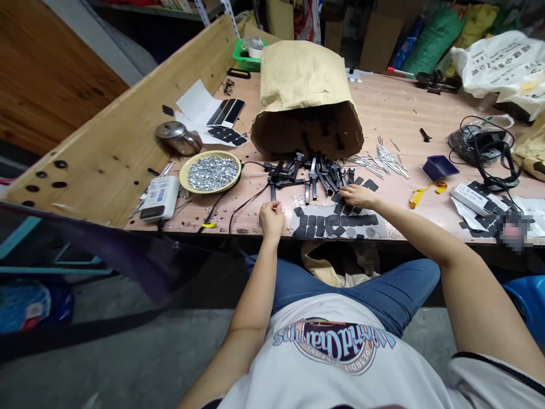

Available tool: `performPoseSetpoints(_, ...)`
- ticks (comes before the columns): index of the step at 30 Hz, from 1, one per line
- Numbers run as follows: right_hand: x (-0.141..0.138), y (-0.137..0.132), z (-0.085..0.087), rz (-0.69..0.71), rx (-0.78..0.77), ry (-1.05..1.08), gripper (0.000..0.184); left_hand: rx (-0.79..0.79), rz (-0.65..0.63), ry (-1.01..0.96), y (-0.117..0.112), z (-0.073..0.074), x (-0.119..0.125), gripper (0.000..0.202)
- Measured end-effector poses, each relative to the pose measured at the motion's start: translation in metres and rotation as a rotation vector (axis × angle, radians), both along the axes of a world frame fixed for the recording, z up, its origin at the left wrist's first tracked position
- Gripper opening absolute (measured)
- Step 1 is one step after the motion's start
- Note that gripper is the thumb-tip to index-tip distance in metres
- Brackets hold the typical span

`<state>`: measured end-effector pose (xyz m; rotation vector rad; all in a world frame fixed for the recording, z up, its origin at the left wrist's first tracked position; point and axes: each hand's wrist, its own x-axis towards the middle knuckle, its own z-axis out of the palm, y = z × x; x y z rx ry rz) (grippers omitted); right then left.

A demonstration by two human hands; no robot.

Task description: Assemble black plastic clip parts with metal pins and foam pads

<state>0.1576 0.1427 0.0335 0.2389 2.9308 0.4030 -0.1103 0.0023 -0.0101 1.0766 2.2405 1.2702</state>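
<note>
My left hand [272, 220] is at the table's front edge with its fingers curled together. Its fingertips meet the lower end of a black T-shaped plastic part [273, 192]; whether they grip it or something smaller is hidden. My right hand [359, 196] rests palm down at the right end of a pile of black plastic parts [314, 175], its fingers bent together; what they pinch cannot be made out. Beneath and beside it lie dark rounded pads [370, 185]. More such pads lie in rows on a pale sheet [293, 228] between my hands.
A large paper sack [304, 74] lies open behind the pile. Left stand a bowl [184, 180] of small metal pieces, a metal pot [176, 138] and a white box [160, 197]. Thin metal rods [387, 161], a blue tray [440, 168] and a yellow strap [419, 196] lie right.
</note>
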Motion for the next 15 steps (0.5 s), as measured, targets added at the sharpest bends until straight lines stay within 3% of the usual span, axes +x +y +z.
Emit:
performPoseSetpoints(5, 0.001, 0.002, 0.004, 0.008, 0.082, 0.129, 0.027, -0.125, -0.217, 0.180, 0.008, 0.000, 0.011, 0.006)
performPoseSetpoints(9, -0.003, -0.019, 0.017, -0.111, 0.073, 0.263, 0.035, -0.117, -0.229, 0.192, 0.009, 0.002, 0.020, 0.012)
performPoseSetpoints(12, -0.013, -0.052, 0.023, -0.276, -0.011, 0.290, 0.042, -0.005, -0.150, -0.022, 0.008, 0.003, 0.025, 0.014)
performPoseSetpoints(15, -0.032, -0.091, 0.026, -0.479, -0.150, 0.316, 0.044, 0.149, -0.127, -0.462, 0.007, 0.003, 0.035, 0.009)
